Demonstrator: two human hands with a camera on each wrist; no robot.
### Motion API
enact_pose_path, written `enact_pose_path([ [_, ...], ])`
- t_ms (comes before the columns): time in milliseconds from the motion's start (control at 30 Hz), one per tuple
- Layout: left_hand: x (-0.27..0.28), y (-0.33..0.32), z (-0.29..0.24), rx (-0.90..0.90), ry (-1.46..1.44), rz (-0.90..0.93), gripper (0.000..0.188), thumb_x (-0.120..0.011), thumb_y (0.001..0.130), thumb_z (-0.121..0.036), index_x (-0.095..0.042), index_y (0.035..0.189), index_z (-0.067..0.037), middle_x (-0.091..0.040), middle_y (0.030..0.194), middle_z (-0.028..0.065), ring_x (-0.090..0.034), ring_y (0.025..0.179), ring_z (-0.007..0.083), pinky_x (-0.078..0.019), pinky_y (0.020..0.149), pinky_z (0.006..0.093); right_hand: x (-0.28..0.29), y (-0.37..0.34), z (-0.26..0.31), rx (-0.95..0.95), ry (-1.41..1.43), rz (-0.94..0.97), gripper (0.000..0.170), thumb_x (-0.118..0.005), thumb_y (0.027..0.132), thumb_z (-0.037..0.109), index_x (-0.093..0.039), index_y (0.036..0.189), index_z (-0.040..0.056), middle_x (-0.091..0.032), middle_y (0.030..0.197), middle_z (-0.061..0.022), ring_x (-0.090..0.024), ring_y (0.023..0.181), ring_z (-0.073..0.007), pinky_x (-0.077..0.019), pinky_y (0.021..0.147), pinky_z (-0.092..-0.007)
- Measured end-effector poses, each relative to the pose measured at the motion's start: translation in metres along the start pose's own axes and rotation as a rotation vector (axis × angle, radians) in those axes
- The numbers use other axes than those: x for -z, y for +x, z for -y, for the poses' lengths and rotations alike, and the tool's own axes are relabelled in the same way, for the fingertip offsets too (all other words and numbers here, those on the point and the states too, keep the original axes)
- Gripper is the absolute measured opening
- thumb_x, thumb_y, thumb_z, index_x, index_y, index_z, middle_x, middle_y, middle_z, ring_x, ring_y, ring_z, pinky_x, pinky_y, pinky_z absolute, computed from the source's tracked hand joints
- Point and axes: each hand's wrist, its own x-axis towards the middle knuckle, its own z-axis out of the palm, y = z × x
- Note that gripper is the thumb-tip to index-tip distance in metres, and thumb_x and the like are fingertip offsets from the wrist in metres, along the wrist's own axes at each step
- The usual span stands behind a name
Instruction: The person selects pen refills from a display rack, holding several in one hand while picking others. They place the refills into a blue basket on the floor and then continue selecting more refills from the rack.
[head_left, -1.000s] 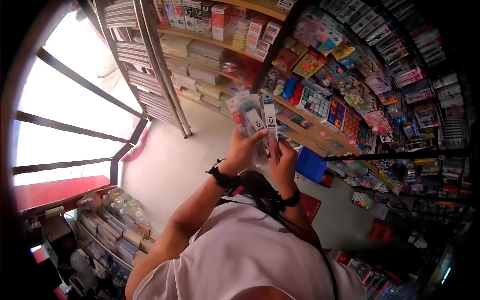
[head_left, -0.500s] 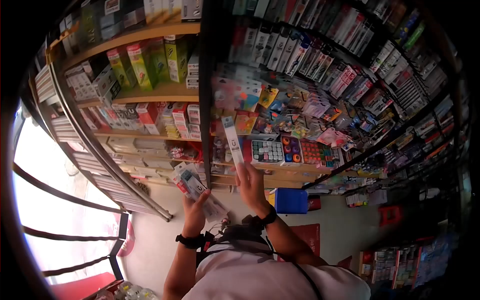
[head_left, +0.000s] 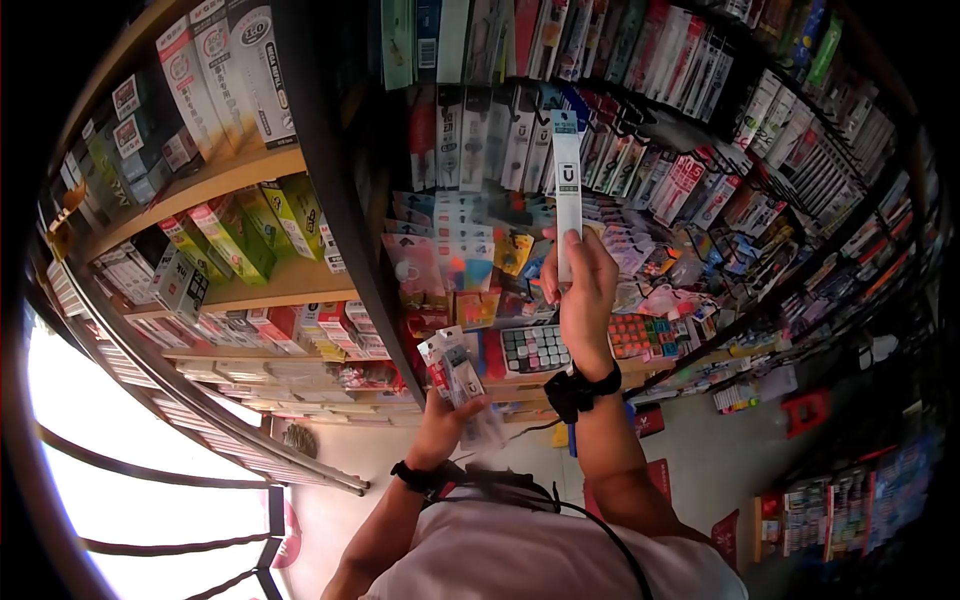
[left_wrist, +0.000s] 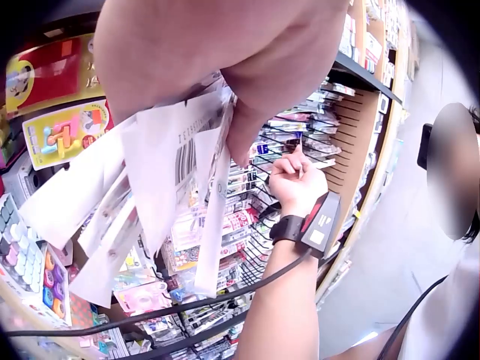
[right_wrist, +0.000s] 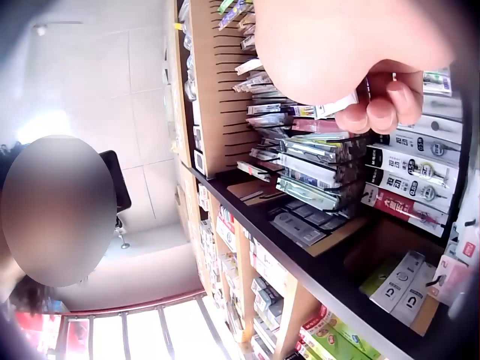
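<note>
the right hand grips the lower end of a slim, pale packet, which stands nearly upright above the fingers, with the thumb against its front. a dark "u" mark with a bar over it can be read midway up the packet; the smaller lettering on its blue-green header is too small to make out.

the left hand, lower and to the left, pinches a loose fan of clear packets between thumb and fingers. the same barred "u" shows on one of these, near the thumb, and a red panel shows at the left edge. in the left wrist view, a barcode is printed on one of the packets, with a line of tiny lettering beside it.

the slim packet is in front of a row of hanging packets, some with the same "u" mark; whether it touches them cannot be told. to its right, a pink-red packet reads "0.5". on the upper left shelf, a tall white box reads "1.0" and "mega refill". green boxes lie on the shelf below. in the right wrist view, two white boxes bear "u" marks, below packets printed with chinese characters.
</note>
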Motion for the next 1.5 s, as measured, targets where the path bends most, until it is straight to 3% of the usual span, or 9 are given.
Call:
enact_pose_path([
  [567,0.037,0.051,-0.031,0.077,0.042,0.275,0.028,-0.077,0.082,-0.009,-0.062,0.104,0.001,-0.066,0.091,0.0032,-0.060,0.080,0.0115,-0.0509,0.073,0.0301,-0.014,0.000,-0.019,0.039,-0.044,-0.236,0.030,-0.046,0.102,0.025,-0.058,0.099,-0.0023,-0.041,0.054,-0.0011,-0.035,0.043,-0.0092,-0.0289,0.042,-0.0258],
  [800,0.047,0.055,-0.016,0.042,0.022,0.289,0.028,-0.076,0.083,-0.007,-0.060,0.106,-0.002,-0.064,0.093,0.0014,-0.058,0.084,0.0109,-0.0495,0.076,0.0303,-0.018,0.008,-0.023,-0.057,-0.056,-0.264,0.033,-0.047,0.102,0.030,-0.059,0.100,-0.0009,-0.040,0.053,0.0008,-0.034,0.042,-0.0087,-0.0267,0.042,-0.0247],
  [833,0.047,0.054,-0.015,0.034,0.004,0.277,0.029,-0.076,0.083,-0.006,-0.059,0.106,-0.002,-0.063,0.093,0.0012,-0.057,0.085,0.0108,-0.0495,0.076,0.0303,-0.016,0.010,-0.025,-0.071,-0.034,-0.231,0.034,-0.046,0.103,0.030,-0.062,0.104,0.0000,-0.043,0.056,0.0011,-0.038,0.045,-0.0078,-0.0272,0.044,-0.0241],
  [1200,0.043,0.045,-0.024,0.048,0.020,0.238,0.026,-0.074,0.084,-0.004,-0.060,0.105,-0.001,-0.064,0.091,0.0015,-0.059,0.080,0.0111,-0.0503,0.074,0.0293,-0.012,0.066,-0.049,-0.023,-0.052,-0.169,0.036,-0.045,0.104,0.029,-0.059,0.105,-0.0031,-0.044,0.056,-0.0005,-0.038,0.044,-0.0090,-0.0289,0.044,-0.0249],
  [1300,0.041,0.044,-0.024,0.042,0.064,0.239,0.021,-0.074,0.084,-0.005,-0.062,0.101,-0.001,-0.064,0.087,0.0000,-0.057,0.077,0.0100,-0.0485,0.070,0.0286,-0.011,0.057,-0.049,-0.085,-0.216,-0.278,0.039,-0.049,0.101,0.039,-0.054,0.085,0.0034,-0.059,0.062,-0.0058,-0.049,0.042,-0.0102,-0.0365,0.041,-0.0238],
  [1367,0.045,0.045,-0.019,0.050,0.070,0.220,0.020,-0.075,0.084,-0.007,-0.062,0.098,-0.003,-0.063,0.086,-0.0003,-0.058,0.076,0.0102,-0.0475,0.068,0.0291,0.000,0.036,-0.063,-0.057,-0.370,-0.337,0.036,-0.051,0.101,0.039,-0.055,0.093,0.0042,-0.060,0.064,-0.0061,-0.051,0.040,-0.0119,-0.0388,0.040,-0.0259],
  [1433,0.048,0.049,-0.012,0.037,0.104,0.217,0.020,-0.074,0.084,-0.009,-0.061,0.099,-0.003,-0.063,0.087,0.0003,-0.058,0.075,0.0109,-0.0471,0.067,0.0292,0.026,-0.002,-0.093,0.049,-0.359,-0.376,0.029,-0.058,0.099,0.031,-0.053,0.111,0.0041,-0.062,0.073,-0.0043,-0.060,0.063,-0.0105,-0.0470,0.057,-0.0255],
  [1467,0.047,0.048,-0.017,0.041,0.096,0.214,0.019,-0.073,0.085,-0.009,-0.061,0.098,-0.004,-0.062,0.086,0.0004,-0.057,0.073,0.0109,-0.0461,0.066,0.0287,0.029,-0.023,-0.094,-0.082,-0.398,-0.387,0.029,-0.060,0.098,0.027,-0.052,0.113,0.0040,-0.062,0.079,-0.0032,-0.060,0.073,-0.0102,-0.0475,0.065,-0.0264],
  [1500,0.047,0.050,-0.015,0.042,0.102,0.195,0.018,-0.073,0.085,-0.009,-0.061,0.098,-0.003,-0.062,0.085,0.0004,-0.056,0.073,0.0113,-0.0463,0.067,0.0291,0.030,-0.043,-0.098,-0.123,-0.408,-0.395,0.029,-0.059,0.098,0.028,-0.052,0.113,0.0038,-0.061,0.077,-0.0015,-0.059,0.070,-0.0109,-0.0459,0.062,-0.0276],
])
